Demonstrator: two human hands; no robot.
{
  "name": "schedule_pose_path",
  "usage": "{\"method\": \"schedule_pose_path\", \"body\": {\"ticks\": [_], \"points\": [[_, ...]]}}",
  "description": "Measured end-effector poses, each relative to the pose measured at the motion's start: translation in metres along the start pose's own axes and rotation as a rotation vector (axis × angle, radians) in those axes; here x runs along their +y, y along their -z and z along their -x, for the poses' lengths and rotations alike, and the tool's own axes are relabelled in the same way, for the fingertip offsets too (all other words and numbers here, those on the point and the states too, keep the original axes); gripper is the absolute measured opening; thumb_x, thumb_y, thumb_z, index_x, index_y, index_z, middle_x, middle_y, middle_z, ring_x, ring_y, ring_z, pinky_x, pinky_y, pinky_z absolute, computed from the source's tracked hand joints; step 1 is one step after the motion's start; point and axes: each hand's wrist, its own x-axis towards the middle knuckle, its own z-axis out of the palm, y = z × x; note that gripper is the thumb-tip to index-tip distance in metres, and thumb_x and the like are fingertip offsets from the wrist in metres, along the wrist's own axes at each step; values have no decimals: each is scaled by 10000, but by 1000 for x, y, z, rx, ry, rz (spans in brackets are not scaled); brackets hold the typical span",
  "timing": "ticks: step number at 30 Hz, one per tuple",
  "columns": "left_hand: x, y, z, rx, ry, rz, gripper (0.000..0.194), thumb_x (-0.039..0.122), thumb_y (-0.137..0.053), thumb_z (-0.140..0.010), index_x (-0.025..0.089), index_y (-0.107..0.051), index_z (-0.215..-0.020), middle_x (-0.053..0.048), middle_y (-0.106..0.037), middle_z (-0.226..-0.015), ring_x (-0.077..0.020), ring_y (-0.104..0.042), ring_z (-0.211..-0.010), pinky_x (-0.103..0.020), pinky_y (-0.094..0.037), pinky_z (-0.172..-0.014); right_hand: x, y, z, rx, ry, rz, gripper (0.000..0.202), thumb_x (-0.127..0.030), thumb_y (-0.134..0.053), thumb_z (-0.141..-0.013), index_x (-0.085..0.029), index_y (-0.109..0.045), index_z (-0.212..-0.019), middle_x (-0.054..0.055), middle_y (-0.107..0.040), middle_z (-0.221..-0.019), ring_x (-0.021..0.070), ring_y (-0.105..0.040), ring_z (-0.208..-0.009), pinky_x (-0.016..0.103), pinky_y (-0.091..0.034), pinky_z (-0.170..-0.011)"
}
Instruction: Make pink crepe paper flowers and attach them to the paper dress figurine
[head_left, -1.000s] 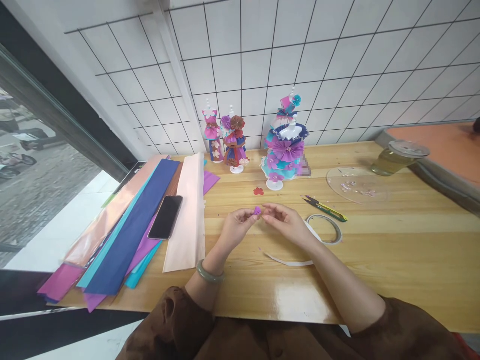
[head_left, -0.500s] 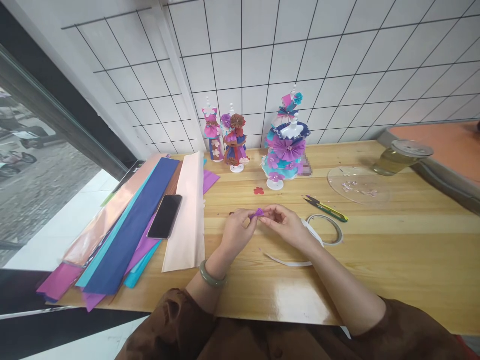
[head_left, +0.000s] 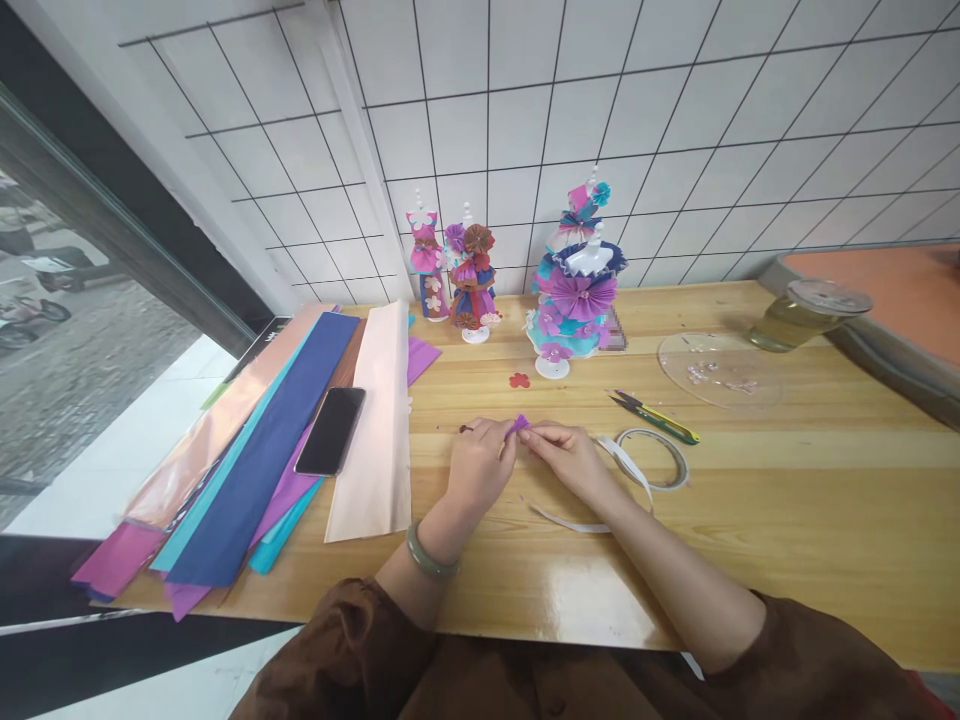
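Observation:
A small pleated piece of purple crepe paper [head_left: 520, 424] is pinched in my left hand [head_left: 484, 462], its fan-like edge sticking out at the fingertips. My right hand [head_left: 568, 455] closes thumb and finger on the right side of the same paper. Just beyond both hands a red paper flower [head_left: 519, 381] lies on the wooden table [head_left: 787, 520]. By my right wrist are a roll of tape [head_left: 686, 465] and a loose white strip [head_left: 566, 522]. Thread snips [head_left: 654, 417] with yellow-green handles rest behind the tape.
Folded crepe paper sheets [head_left: 262, 450] and a phone [head_left: 330, 432] cover the left side. Small mannequins in paper dresses [head_left: 576, 300] stand along the tiled wall. A clear plate with tiny beads [head_left: 720, 372] and a lidded cup [head_left: 806, 315] sit at the back right.
My right hand's fingers have drawn together against the purple paper, where they were more spread before. The purple paper's edge now points further upward. The view has shifted slightly.

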Motion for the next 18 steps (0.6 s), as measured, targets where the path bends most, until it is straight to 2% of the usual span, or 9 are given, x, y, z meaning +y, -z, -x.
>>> {"method": "schedule_pose_path", "body": {"ticks": [5,11,15,18], "points": [[0,0,0,2,-16,-187,259,201,-371,-843,181,-586,-985,-70,-620,-771,-188,-542,-774,-330,-373,-736,-3,-3,3,52,100,84,253,-363,-476,-802,-232,-692,-818,33,-628,-770,167,-564,-718,285,-425,-656],[4,0,1,-20,-60,-227,262,202,-383,-839,167,-580,-1009,-88,-613,-775,-197,-535,-793,-342,-362,-745,3,-5,-1,95,67,55,237,-363,-499,-782,-229,-691,-820,35,-643,-783,178,-573,-738,298,-437,-675],[8,1,1,-55,-44,-116,289,210,-389,-836,159,-560,-1063,-98,-629,-836,-196,-548,-818,-345,-385,-767,6,-3,-3,111,31,17,246,-367,-504,-770,-207,-690,-784,36,-647,-754,185,-580,-747,308,-443,-695],[9,0,1,-72,37,106,312,231,-394,-836,183,-548,-1104,-87,-644,-915,-183,-566,-843,-323,-416,-781,4,-1,-3,112,40,19,263,-364,-483,-779,-205,-688,-821,32,-638,-718,182,-575,-736,307,-445,-689]]}}
